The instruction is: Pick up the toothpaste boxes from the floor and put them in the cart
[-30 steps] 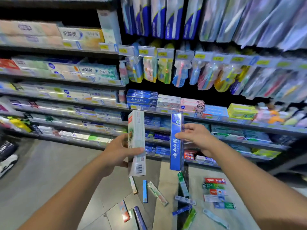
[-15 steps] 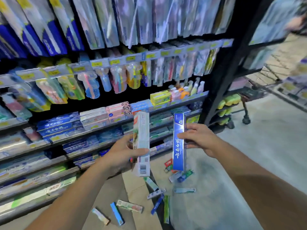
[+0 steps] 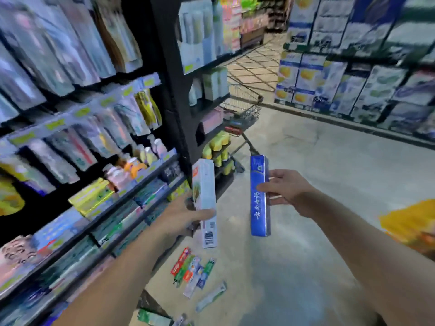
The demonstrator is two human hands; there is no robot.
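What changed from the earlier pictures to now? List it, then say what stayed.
The view swung right along the shelves: the cart at the aisle end is now in sight, and the boxes on the floor slid to the lower part of the picture. Nothing was taken or let go. The left hand still grips the white box upright, the right hand the blue box.
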